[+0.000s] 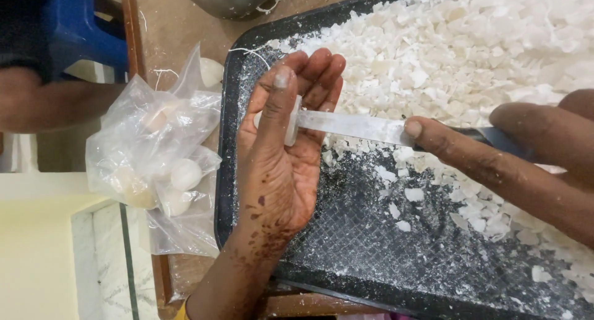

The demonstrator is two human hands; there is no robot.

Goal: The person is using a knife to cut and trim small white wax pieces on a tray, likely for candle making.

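Note:
My left hand [281, 153] is held palm-up over the left end of a black tray [371, 258], thumb pressing a small white round piece [292, 123] against the fingers. My right hand [526, 159] comes in from the right and grips a knife by its dark handle, index finger stretched along the spine. The knife's steel blade [356, 125] is dusted white and its tip meets the white piece in my left hand. A large heap of white chopped chips [470, 54] fills the tray's far and right parts.
A clear plastic bag [158, 165] with several white and pale round balls lies left of the tray on the wooden table. A metal vessel [229, 1] stands at the top. Another person's arm [43, 103] and a blue stool [80, 29] are at upper left.

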